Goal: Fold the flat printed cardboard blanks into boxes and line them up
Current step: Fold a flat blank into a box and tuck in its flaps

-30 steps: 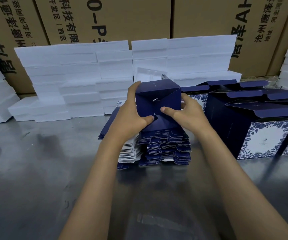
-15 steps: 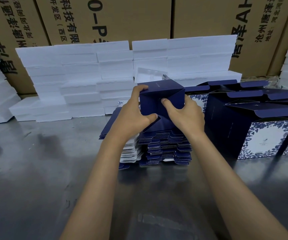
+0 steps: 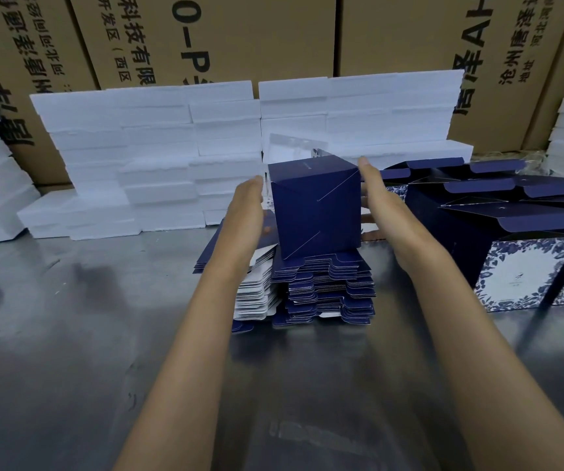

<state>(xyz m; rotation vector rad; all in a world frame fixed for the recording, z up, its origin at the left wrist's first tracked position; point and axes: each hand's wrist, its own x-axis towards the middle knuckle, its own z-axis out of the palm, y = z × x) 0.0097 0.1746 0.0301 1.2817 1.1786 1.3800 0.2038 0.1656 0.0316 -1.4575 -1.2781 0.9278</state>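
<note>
A dark blue folded box (image 3: 314, 209) stands with its closed flap face towards me, resting on a stack of flat printed blanks (image 3: 321, 287). My left hand (image 3: 248, 215) lies flat against its left side and my right hand (image 3: 375, 195) flat against its right side, fingers straight, so the box is pressed between both palms. Several finished boxes (image 3: 518, 253), blue with white floral panels and open top flaps, stand in a row to the right of the stack.
Stacks of white foam slabs (image 3: 178, 158) line the back of the grey metal table (image 3: 70, 334), with more at the far left and right. Large brown shipping cartons (image 3: 239, 39) stand behind them.
My thumbs were pushing the flaps in on the box's near face. The flaps now lie closed, and both hands have shifted out to the box's two sides.
</note>
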